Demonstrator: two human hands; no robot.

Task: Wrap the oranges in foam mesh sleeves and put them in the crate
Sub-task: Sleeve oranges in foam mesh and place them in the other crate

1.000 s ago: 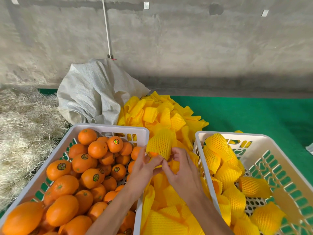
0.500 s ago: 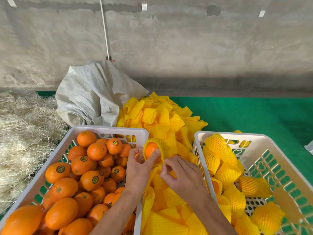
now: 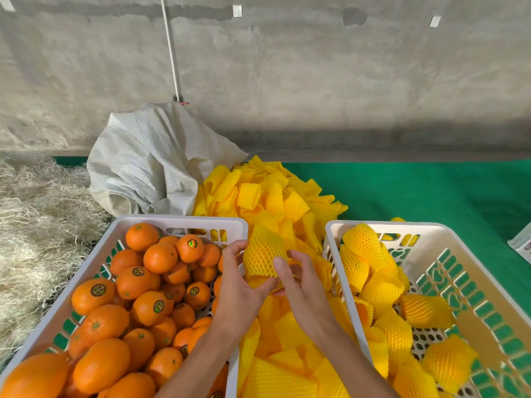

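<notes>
I am holding a sleeved orange [image 3: 263,258] just left of the packing crate [image 3: 474,282], left hand [image 3: 238,285] and right hand [image 3: 298,285] both gripping its mesh from below, apparently seating the sleeve before placing it among the wrapped fruit [image 3: 382,288].

A single head-worn camera looks forward and down, close over two crates [image 3: 184,222], toward a concrete wall [image 3: 316,81].
</notes>
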